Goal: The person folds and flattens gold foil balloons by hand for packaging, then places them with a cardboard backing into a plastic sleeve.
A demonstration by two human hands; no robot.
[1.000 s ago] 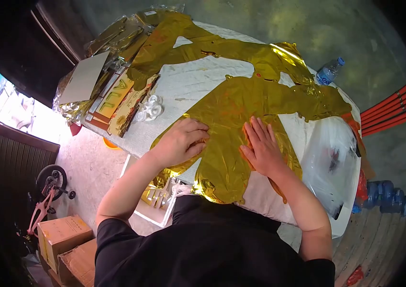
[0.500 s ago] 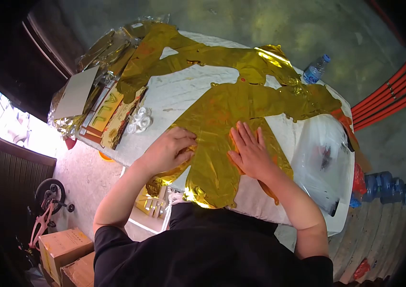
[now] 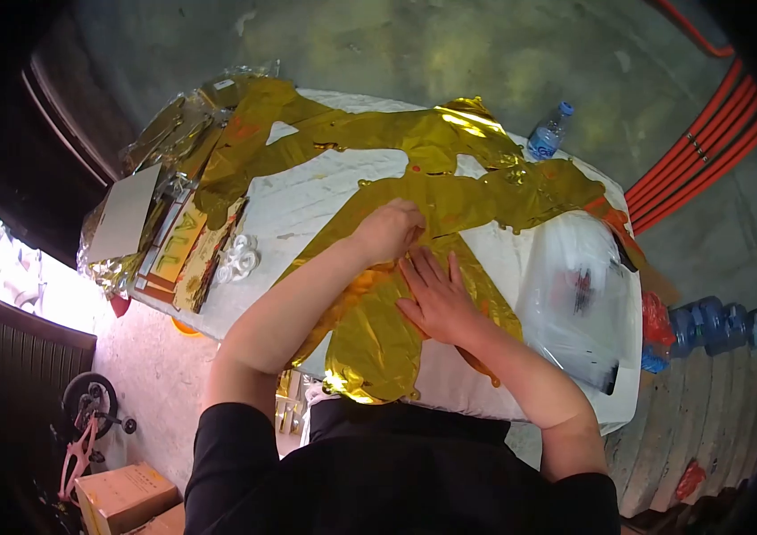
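Observation:
Gold foil sheets (image 3: 369, 357), joined and shaped like flat balloons, spread over a white-covered table (image 3: 307, 187). My left hand (image 3: 389, 234) is over the upper middle of the nearest foil piece, its fingers curled together; what they hold, if anything, is hidden. Just right of it and slightly nearer, my right hand (image 3: 439, 299) lies flat on the same piece with its fingers spread. Beyond both hands, a foil strip runs from side to side across the table.
At the left are plastic packets (image 3: 169, 129), a grey-white card (image 3: 126, 214) and white rolls (image 3: 237, 259). A water bottle (image 3: 548, 134) stands at the far right edge, clear plastic bags (image 3: 574, 294) nearer. Cardboard boxes (image 3: 127, 499) and a small bike (image 3: 84, 437) are on the floor.
My left hand has moved right and away from me, from the foil's left edge to its middle. My right hand stays flat on the foil. The view has shifted slightly.

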